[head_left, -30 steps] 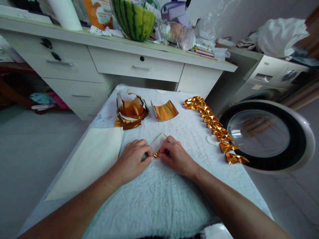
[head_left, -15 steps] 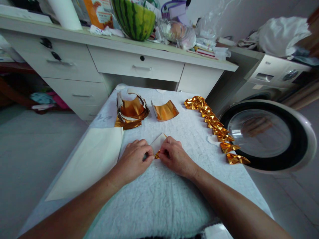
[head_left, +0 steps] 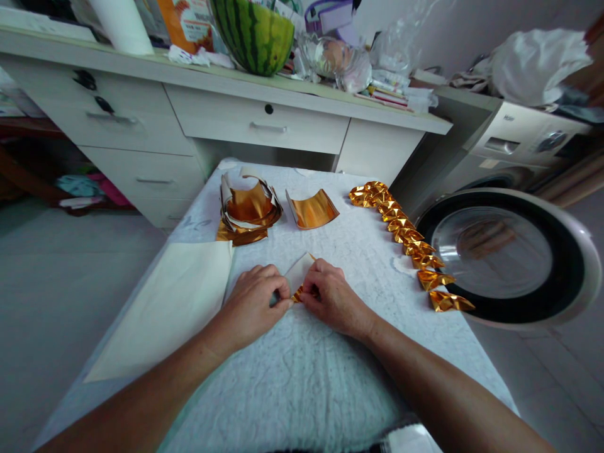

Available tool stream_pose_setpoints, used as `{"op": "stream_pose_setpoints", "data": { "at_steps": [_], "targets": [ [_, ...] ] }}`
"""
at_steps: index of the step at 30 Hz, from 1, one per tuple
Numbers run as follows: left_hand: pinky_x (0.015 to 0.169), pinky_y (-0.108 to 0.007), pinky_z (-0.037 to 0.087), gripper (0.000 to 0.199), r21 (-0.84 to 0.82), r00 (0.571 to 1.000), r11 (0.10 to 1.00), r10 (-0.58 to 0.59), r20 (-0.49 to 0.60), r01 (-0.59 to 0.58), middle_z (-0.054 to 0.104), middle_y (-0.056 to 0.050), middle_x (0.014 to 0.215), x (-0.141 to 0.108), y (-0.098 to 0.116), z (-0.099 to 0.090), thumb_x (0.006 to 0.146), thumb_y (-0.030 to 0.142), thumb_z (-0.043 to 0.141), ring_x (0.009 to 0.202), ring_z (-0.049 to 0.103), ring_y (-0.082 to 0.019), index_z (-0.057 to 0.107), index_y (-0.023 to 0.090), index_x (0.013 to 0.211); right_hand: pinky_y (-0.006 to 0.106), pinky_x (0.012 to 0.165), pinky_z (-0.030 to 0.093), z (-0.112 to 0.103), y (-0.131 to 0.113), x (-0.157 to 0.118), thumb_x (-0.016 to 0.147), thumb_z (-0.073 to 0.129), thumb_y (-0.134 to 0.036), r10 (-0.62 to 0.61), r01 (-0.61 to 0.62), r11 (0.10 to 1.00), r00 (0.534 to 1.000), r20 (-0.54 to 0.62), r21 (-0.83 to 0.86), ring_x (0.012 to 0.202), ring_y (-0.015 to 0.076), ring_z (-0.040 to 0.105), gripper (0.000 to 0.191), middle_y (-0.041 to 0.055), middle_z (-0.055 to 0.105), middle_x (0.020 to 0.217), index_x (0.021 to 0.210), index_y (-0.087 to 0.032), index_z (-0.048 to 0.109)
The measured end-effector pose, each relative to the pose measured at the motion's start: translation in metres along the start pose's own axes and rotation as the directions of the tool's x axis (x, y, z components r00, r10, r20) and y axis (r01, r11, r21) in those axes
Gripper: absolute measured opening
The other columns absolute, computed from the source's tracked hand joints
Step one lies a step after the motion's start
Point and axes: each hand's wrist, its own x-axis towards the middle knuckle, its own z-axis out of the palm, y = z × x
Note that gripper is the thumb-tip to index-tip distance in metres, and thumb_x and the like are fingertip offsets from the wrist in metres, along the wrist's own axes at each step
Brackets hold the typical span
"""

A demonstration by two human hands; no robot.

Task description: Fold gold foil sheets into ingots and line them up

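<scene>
Between my hands lies a small sheet of gold foil paper (head_left: 299, 272), pale side up, with its near edge folded over to show gold. My left hand (head_left: 261, 296) pinches the left end of that fold. At the right end, my right hand (head_left: 329, 294) grips the paper with bent fingers, covering part of it. Beyond my hands rests a single curved gold sheet (head_left: 313, 209). To its left stands a curled stack of gold sheets (head_left: 249, 207). Along the right side runs a row of folded gold foil pieces (head_left: 404, 234).
A large cream sheet (head_left: 165, 308) lies on the cloth-covered table (head_left: 283, 384) at left. Behind is a white drawer desk (head_left: 250, 119) bearing a cut watermelon (head_left: 255, 38) and clutter. The open round door of a washing machine (head_left: 580, 251) stands close to the table's right edge.
Both hands stay almost in place on the paper. The gold fold between my fingertips has shifted slightly. The other things have not moved.
</scene>
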Motion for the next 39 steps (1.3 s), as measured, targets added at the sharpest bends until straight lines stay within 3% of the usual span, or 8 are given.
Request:
{"op": "stream_pose_setpoints", "data": {
  "at_steps": [6,17,23,30,39],
  "targets": [
    [0.08,-0.035,0.038,0.014,-0.028,1.0,1.0,0.013,0.009,-0.013,0.059,0.0,0.083,-0.0015,-0.0005,-0.0009,0.086,0.023,0.056,0.089,0.055,-0.02,0.063,0.021,0.074,0.028,0.073,0.036,0.0006,0.0001,0.0002,0.077,0.062,-0.008,0.006,-0.006,1.0,1.0,-0.006,0.002,0.076,0.0126,0.05,0.014,0.0011,0.054,0.08,0.066,-0.015,0.058],
    [0.079,-0.034,0.038,0.008,0.018,0.999,1.0,-0.021,-0.038,0.021,0.057,0.0,0.083,-0.001,0.0013,0.004,0.078,0.017,0.057,0.088,0.053,-0.02,0.058,0.022,0.072,0.026,0.069,0.035,0.0027,0.0023,-0.0004,0.075,0.063,-0.008,0.003,-0.004,1.0,1.0,-0.025,-0.002,0.074,0.0125,0.049,0.012,0.0005,0.053,0.077,0.067,-0.016,0.057],
    [0.083,-0.036,0.037,0.009,-0.054,1.0,0.998,-0.024,-0.009,0.023,0.06,0.0,0.091,-0.0017,-0.0025,0.0011,0.076,0.017,0.057,0.095,0.052,-0.022,0.058,0.023,0.083,0.027,0.072,0.036,0.0023,0.0021,-0.0012,0.075,0.062,-0.007,0.006,-0.006,1.0,1.0,-0.03,0.002,0.075,0.0126,0.05,0.011,0.0009,0.054,0.078,0.068,-0.015,0.058],
    [0.084,-0.036,0.039,0.016,-0.147,0.998,0.988,-0.048,-0.026,0.044,0.062,-0.001,0.092,0.0012,-0.0055,-0.0002,0.087,0.019,0.042,0.094,0.053,-0.021,0.057,0.023,0.086,0.027,0.072,0.036,0.0004,-0.0007,0.0006,0.075,0.063,-0.008,0.028,-0.028,1.0,1.0,-0.01,-0.003,0.076,0.0126,0.05,0.011,0.0011,0.054,0.08,0.068,-0.015,0.058],
    [0.083,-0.037,0.038,0.006,-0.015,0.996,0.998,-0.064,-0.067,0.063,0.061,-0.001,0.096,-0.0005,-0.0007,0.0068,0.083,0.027,0.058,0.097,0.052,-0.023,0.059,0.024,0.087,0.027,0.071,0.036,0.0006,-0.0007,-0.0001,0.077,0.063,-0.01,0.018,-0.018,1.0,1.0,-0.006,-0.006,0.076,0.0131,0.049,0.012,0.001,0.053,0.079,0.068,-0.016,0.057]
  ]
}}
